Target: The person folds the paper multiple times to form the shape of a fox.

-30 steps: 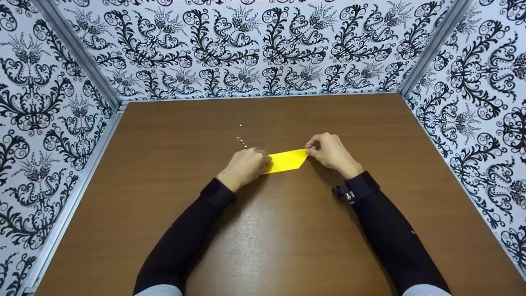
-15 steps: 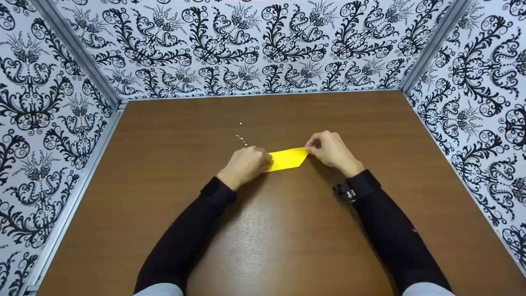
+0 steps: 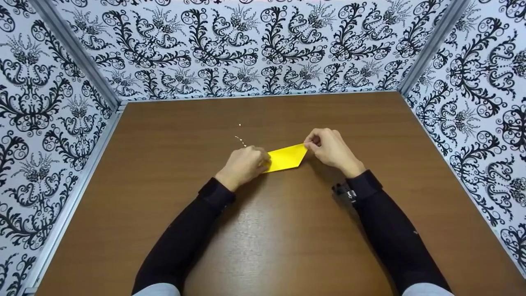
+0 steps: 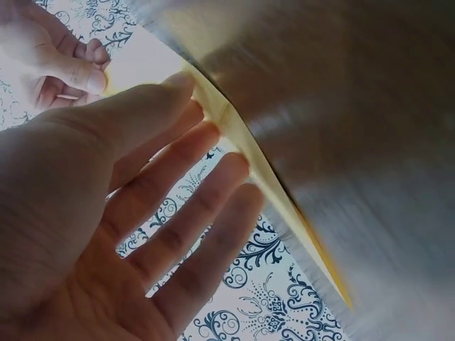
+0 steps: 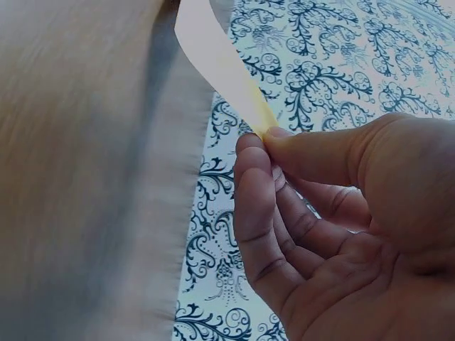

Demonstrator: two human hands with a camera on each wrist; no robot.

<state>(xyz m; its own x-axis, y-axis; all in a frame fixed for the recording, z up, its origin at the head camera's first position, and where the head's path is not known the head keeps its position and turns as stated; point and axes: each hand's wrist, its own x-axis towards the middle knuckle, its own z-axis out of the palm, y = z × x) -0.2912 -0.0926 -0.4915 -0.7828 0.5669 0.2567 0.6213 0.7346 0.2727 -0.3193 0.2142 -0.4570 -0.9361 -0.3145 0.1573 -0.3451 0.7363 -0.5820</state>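
Note:
A yellow strip of paper (image 3: 285, 158) with a slanted right end stretches between the two hands on the brown table. At its left end, my left hand (image 3: 244, 166) rests on the paper. In the left wrist view the fingers of the left hand (image 4: 163, 199) are nearly straight, with thumb and fingertips against the paper. My right hand (image 3: 333, 150) pinches the far right corner, held a little above the table. The right wrist view shows thumb and index finger of the right hand (image 5: 320, 206) meeting on the paper's tip (image 5: 266, 117), its bend rising toward them.
Small bright specks (image 3: 240, 140) lie on the table (image 3: 263, 230) beyond the left hand. Walls with black scroll patterns (image 3: 263, 49) and grey metal rails (image 3: 431, 49) enclose the table at the back and sides. A dark device (image 3: 343, 191) sits at the right wrist.
The right hand has risen slightly with the paper's corner, so the strip's right end tilts up more. The left hand has stayed nearly in place.

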